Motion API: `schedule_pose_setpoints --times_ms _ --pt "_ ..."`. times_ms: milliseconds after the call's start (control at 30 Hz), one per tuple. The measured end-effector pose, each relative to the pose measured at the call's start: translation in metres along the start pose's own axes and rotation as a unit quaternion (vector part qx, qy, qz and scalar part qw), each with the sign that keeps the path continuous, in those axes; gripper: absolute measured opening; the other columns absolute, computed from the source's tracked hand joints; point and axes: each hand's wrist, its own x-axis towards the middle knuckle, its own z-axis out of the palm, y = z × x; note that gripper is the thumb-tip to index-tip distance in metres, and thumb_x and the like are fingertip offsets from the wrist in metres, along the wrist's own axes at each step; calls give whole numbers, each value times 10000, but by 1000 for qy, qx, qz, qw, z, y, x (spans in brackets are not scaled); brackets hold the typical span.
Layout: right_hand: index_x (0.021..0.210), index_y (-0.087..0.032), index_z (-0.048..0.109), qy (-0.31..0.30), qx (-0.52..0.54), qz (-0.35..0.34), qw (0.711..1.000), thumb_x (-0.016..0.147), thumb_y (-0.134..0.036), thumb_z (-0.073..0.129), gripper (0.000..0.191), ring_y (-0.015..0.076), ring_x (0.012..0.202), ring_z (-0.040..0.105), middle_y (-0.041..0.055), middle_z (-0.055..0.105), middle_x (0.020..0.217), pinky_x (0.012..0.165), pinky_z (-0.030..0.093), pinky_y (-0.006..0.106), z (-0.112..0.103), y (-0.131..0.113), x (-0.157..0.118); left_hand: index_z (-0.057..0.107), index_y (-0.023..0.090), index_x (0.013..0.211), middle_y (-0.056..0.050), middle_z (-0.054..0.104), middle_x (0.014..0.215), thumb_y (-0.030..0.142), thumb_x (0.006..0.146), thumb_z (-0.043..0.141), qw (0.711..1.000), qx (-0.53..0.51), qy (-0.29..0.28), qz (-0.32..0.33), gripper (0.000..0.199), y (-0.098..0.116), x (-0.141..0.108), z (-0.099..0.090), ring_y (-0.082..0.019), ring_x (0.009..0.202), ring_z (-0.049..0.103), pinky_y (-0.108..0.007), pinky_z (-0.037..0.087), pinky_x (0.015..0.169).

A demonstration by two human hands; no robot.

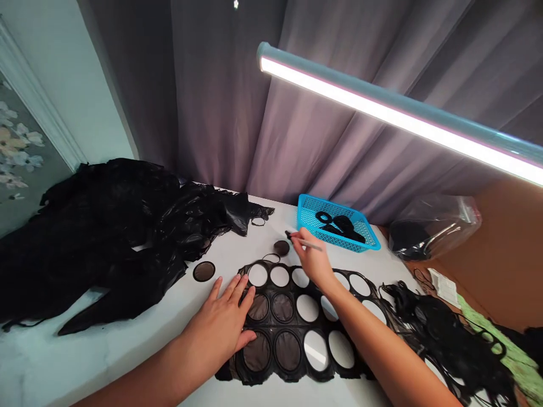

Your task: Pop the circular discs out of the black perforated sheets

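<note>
My left hand [227, 315] lies with fingers spread on the left edge of a black sheet [292, 326] with rows of round rings. Some rings show the white table through them, while several at the left have dark sheer film across. My right hand [313, 257] is closed round a slim, pale, pen-like tool [308, 244], above the sheet's far edge. Something small and black shows at the tool's far end; its kind is unclear. Just left of that hand sits a small dark disc [281, 247], with a thin black loop [271, 258] beside it.
A large heap of black sheets [114, 237] covers the left of the white table [139, 353]. A blue basket [369, 244] with black pieces stands at the back. Black scraps [449, 333] and a clear bag [441, 223] lie right. A tube lamp [382, 110] hangs above.
</note>
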Motion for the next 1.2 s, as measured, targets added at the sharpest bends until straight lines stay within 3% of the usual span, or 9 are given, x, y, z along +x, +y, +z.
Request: schedule_pose_setpoints --times_ms 100,333,433,633,867,1200 --pt "845 -209 526 6 34 20 999 949 -281 477 136 180 707 585 54 677 851 645 420 276 -16 -6 -3 509 144 1423 -221 384 1517 400 851 693 1000 -2 9 1 652 2 -4 -3 -383 1415 345 -620 280 1133" --pt "829 -207 578 -214 134 -6 968 919 -185 539 100 135 688 565 13 682 854 626 410 244 3 -53 -66 540 114 1399 -266 424 1469 393 755 786 997 19 -72 28 744 20 -24 -7 -414 1377 402 -624 264 1134" --pt "742 -203 519 -256 190 7 948 916 -180 555 180 140 787 602 25 690 952 688 443 248 6 -57 -76 542 164 1403 -233 443 1471 402 773 764 998 -4 -52 43 710 18 -34 -4 -408 1380 400 -643 244 1132" --pt "683 -208 459 -280 211 -24 936 885 -167 613 257 168 912 602 28 639 958 780 460 280 6 -55 -74 553 211 1397 -190 489 1453 417 804 739 997 -29 -28 70 655 14 -44 -6 -372 1375 423 -589 284 1138" --pt "680 -204 454 -278 212 -32 936 891 -169 621 272 156 901 579 21 613 974 790 440 275 9 -55 -76 558 132 1382 -260 445 1441 328 785 780 990 8 -133 48 666 27 -32 -32 -400 1357 438 -644 357 1069" --pt "676 -201 451 -276 216 -24 936 886 -149 622 277 147 884 577 15 614 983 777 430 264 7 -55 -76 563 162 1383 -229 537 1395 362 754 800 993 16 -106 54 701 27 -35 -30 -401 1321 490 -609 383 1062"
